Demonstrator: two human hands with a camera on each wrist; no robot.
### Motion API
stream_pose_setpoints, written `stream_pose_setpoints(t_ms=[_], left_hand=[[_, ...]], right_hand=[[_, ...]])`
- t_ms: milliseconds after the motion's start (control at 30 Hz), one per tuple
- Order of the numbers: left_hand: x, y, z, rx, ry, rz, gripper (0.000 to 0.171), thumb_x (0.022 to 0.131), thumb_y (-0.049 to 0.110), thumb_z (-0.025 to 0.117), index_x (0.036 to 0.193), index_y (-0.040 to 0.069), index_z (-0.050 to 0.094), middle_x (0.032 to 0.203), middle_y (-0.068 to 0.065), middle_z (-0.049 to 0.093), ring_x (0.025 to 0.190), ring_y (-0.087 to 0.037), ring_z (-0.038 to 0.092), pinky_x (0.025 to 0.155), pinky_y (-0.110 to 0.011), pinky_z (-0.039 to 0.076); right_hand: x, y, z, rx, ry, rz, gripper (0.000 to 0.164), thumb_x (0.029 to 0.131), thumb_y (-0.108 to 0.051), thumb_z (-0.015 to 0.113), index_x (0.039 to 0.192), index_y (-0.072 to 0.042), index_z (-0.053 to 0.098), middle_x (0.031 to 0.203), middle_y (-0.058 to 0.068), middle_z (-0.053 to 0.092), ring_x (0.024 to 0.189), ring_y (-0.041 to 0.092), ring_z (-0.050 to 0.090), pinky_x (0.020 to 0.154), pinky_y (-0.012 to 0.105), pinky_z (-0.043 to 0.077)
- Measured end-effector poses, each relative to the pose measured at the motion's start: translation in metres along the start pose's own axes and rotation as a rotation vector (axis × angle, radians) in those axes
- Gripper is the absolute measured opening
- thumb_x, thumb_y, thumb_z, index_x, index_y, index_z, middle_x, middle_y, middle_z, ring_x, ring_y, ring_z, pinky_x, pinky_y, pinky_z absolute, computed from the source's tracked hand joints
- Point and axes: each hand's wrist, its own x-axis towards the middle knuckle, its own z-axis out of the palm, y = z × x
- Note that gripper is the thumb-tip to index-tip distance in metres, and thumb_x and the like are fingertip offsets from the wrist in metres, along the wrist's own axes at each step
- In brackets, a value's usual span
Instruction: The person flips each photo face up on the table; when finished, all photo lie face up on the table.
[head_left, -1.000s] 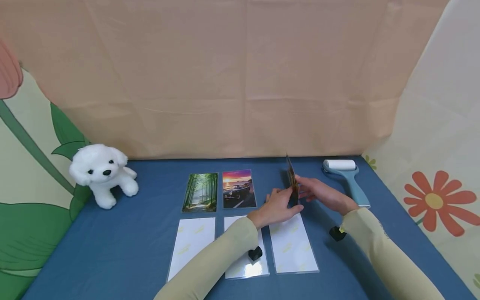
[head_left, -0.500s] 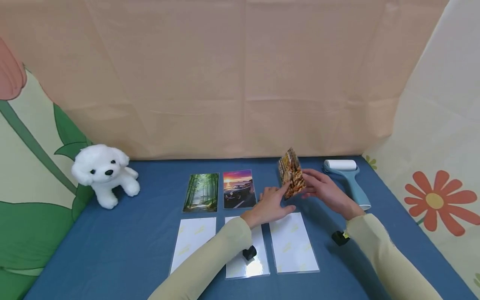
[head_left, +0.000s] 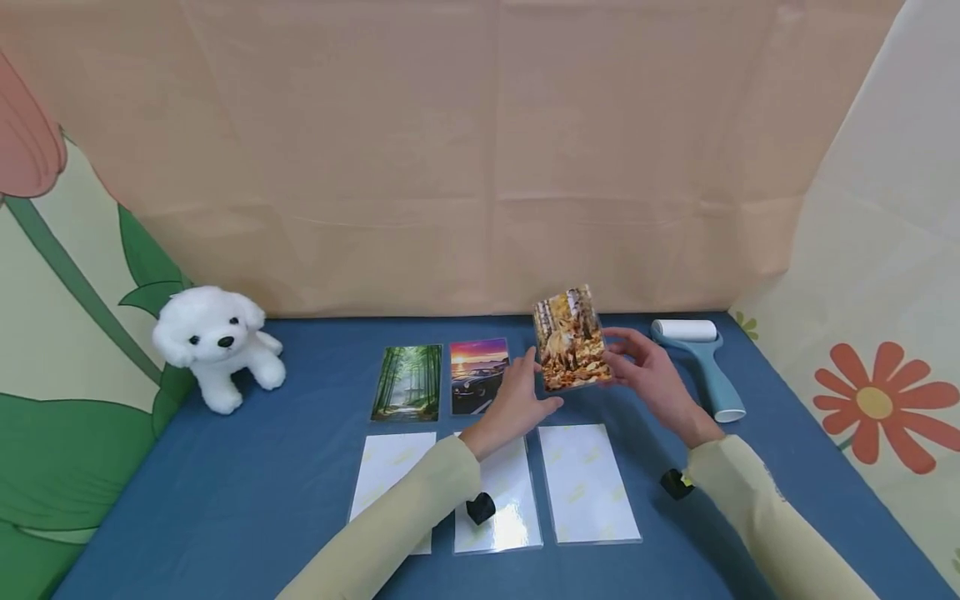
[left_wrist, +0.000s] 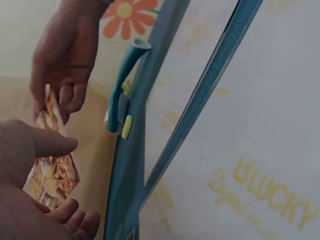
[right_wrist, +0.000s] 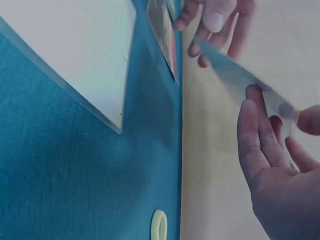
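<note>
In the head view my right hand (head_left: 656,387) pinches the right edge of a photo card (head_left: 568,342), which is raised and tilted above the table. The card pictures an animal among golden autumn leaves. My left hand (head_left: 513,404) is at the card's left edge, fingers spread and thumb apart. In the left wrist view the left thumb (left_wrist: 55,142) overlaps the card's printed face. The right wrist view shows the pale back of the card (right_wrist: 235,72), with right fingers behind it and thumb on the other side.
A forest photo (head_left: 408,383) and a sunset car photo (head_left: 476,375) lie in a row. Nearer are three white sheets with faint yellow lettering, the right one (head_left: 588,483) fully visible. A blue-handled roller (head_left: 716,379) lies right; a white plush dog (head_left: 217,342) sits left.
The card has turned from edge-on to show its picture and moved slightly left and up. My left hand has shifted left, away from gripping it; the right hand keeps its hold.
</note>
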Motion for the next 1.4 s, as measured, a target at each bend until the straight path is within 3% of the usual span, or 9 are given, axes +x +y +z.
stream_pose_setpoints(t_ms=[133,267,367,500,633,800,1033,1267,1400], left_hand=[[0.0,0.0,-0.006,0.005,0.046,-0.023,0.088,0.092,0.023,0.077,0.158,-0.002,0.024,0.134,-0.014,0.049,0.131,-0.03,0.043,0.106,-0.046,0.04],[-0.001,0.0,-0.01,0.032,0.062,-0.012,0.086,0.09,0.023,0.079,0.156,-0.003,0.029,0.126,-0.013,0.048,0.125,-0.029,0.042,0.1,-0.043,0.041],[-0.003,-0.001,-0.012,0.036,0.067,0.002,0.087,0.09,0.019,0.079,0.157,-0.002,0.027,0.124,-0.012,0.048,0.124,-0.028,0.04,0.096,-0.042,0.042],[-0.006,-0.003,-0.013,0.054,0.091,0.022,0.09,0.089,0.016,0.079,0.159,0.0,0.024,0.125,-0.012,0.049,0.128,-0.028,0.038,0.098,-0.042,0.042],[-0.007,-0.005,-0.014,0.105,0.109,0.051,0.089,0.088,0.015,0.08,0.158,-0.001,0.026,0.124,-0.012,0.05,0.126,-0.029,0.038,0.099,-0.042,0.042],[-0.008,-0.008,-0.013,0.199,0.124,0.072,0.09,0.088,0.018,0.081,0.158,0.0,0.027,0.122,-0.008,0.051,0.123,-0.028,0.04,0.095,-0.04,0.044],[-0.01,-0.01,-0.011,0.321,0.118,0.087,0.089,0.089,0.024,0.08,0.157,-0.002,0.028,0.117,-0.005,0.051,0.109,-0.024,0.043,0.088,-0.037,0.045],[-0.009,-0.009,-0.01,0.407,0.116,0.096,0.091,0.088,0.027,0.08,0.156,-0.004,0.029,0.128,-0.013,0.05,0.109,-0.026,0.042,0.093,-0.039,0.043],[-0.007,-0.009,-0.008,0.466,0.109,0.089,0.089,0.087,0.031,0.081,0.152,-0.007,0.034,0.133,-0.018,0.049,0.111,-0.029,0.043,0.098,-0.041,0.041]], right_hand=[[0.0,0.0,0.004,-0.075,0.035,-0.012,0.049,0.102,-0.014,0.063,0.147,-0.003,0.046,0.118,0.025,0.061,0.092,0.023,0.069,0.081,0.038,0.058],[-0.002,0.001,0.008,-0.15,0.04,-0.012,0.053,0.099,-0.005,0.064,0.148,-0.002,0.043,0.117,0.025,0.059,0.09,0.028,0.069,0.08,0.047,0.057],[-0.004,0.001,0.012,-0.243,0.036,-0.015,0.059,0.096,-0.001,0.065,0.15,-0.004,0.041,0.119,0.023,0.058,0.09,0.029,0.069,0.078,0.045,0.058],[-0.007,0.001,0.015,-0.392,0.039,-0.067,0.066,0.091,0.0,0.071,0.15,-0.005,0.042,0.117,0.016,0.058,0.093,0.026,0.067,0.074,0.036,0.057],[-0.009,0.003,0.017,-0.49,0.039,-0.137,0.07,0.087,0.001,0.076,0.149,0.0,0.043,0.112,0.013,0.059,0.092,0.025,0.063,0.072,0.035,0.053],[-0.01,0.006,0.019,-0.57,0.012,-0.186,0.073,0.086,0.001,0.077,0.149,0.005,0.04,0.114,0.015,0.056,0.09,0.023,0.062,0.073,0.038,0.053],[-0.011,0.008,0.021,-0.668,-0.019,-0.193,0.076,0.083,-0.001,0.08,0.148,0.009,0.04,0.118,0.019,0.051,0.086,0.021,0.06,0.069,0.035,0.053],[-0.008,0.011,0.021,-0.733,-0.011,-0.232,0.075,0.082,-0.006,0.083,0.143,0.013,0.045,0.115,0.021,0.054,0.094,0.028,0.059,0.072,0.041,0.052],[-0.004,0.012,0.021,-0.767,-0.038,-0.208,0.073,0.082,-0.009,0.084,0.14,0.014,0.047,0.114,0.021,0.056,0.097,0.031,0.057,0.075,0.044,0.051]])
